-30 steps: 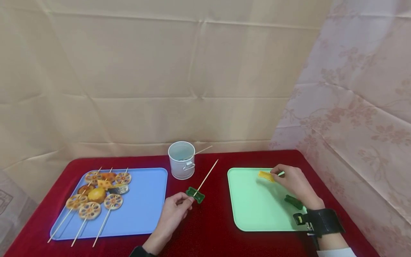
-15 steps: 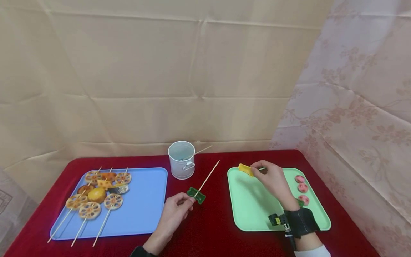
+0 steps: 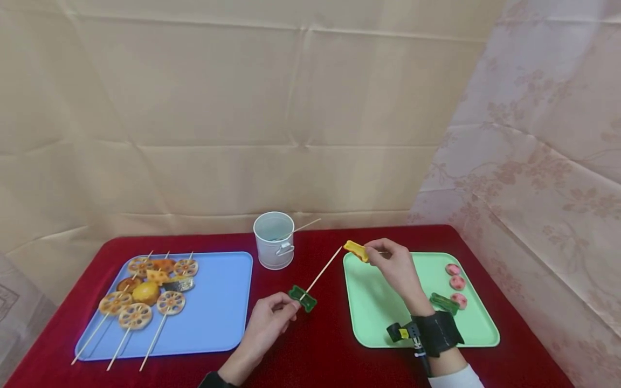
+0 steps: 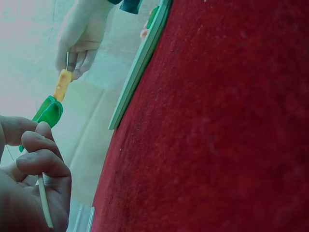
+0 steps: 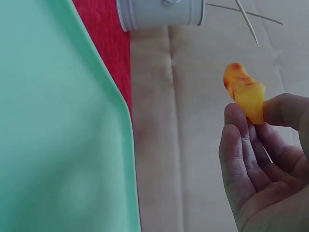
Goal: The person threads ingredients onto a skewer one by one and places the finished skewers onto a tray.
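Note:
My left hand (image 3: 267, 326) pinches a thin wooden skewer (image 3: 326, 268) that slants up to the right. A green pepper piece (image 3: 303, 298) is threaded on it, right at the fingertips. My right hand (image 3: 398, 269) pinches a yellow pepper piece (image 3: 356, 250) over the upper left corner of the green tray (image 3: 378, 318). The skewer's bare tip lies close to the yellow piece's left end in the head view. In the right wrist view, browned orange marks show on the yellow pepper piece (image 5: 248, 96), and a small gap parts it from the skewer tip (image 5: 255, 41).
A white bucket (image 3: 274, 250) with a skewer (image 3: 308, 224) leaning out stands behind. On the left, a blue tray (image 3: 213, 323) bears several finished skewers with lotus root slices (image 3: 171, 303). Another green pepper piece (image 3: 443, 303) and pink round pieces (image 3: 457, 282) lie on the green tray.
My right hand has moved left with the yellow pepper piece, up to the skewer's tip, uncovering the pink pieces. My left hand has shifted slightly right with the skewer.

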`<state>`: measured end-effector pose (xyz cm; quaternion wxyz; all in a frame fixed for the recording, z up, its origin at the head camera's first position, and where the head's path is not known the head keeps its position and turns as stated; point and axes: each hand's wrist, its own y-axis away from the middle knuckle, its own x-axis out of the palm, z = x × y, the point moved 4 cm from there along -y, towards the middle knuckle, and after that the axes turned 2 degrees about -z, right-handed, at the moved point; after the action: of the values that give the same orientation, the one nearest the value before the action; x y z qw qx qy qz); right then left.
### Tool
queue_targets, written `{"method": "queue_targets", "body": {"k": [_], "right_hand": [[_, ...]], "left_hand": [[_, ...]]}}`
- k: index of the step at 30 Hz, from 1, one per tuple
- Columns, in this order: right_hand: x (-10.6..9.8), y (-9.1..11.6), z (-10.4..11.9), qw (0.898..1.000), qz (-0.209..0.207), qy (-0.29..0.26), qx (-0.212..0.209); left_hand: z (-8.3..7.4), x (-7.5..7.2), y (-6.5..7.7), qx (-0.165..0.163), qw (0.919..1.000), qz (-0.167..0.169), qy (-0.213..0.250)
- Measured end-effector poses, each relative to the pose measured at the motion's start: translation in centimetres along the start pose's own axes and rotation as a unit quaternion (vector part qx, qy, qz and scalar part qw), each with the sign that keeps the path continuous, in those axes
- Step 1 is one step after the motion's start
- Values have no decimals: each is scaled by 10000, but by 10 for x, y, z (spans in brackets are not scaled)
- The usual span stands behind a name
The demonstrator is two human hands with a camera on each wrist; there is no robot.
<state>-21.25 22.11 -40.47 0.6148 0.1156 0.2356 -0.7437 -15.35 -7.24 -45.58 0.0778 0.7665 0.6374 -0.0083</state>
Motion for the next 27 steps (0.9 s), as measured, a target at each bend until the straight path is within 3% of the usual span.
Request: {"method": "queue_targets", "body": {"k": [9, 27], "right_hand": [[7, 1, 0, 9991, 32, -289, 295], [14, 7, 3, 9979, 109, -541, 340]], "left_hand": [[4, 6, 0, 119, 9985, 321, -419], [7, 6, 0, 14, 9993, 166, -341]]}}
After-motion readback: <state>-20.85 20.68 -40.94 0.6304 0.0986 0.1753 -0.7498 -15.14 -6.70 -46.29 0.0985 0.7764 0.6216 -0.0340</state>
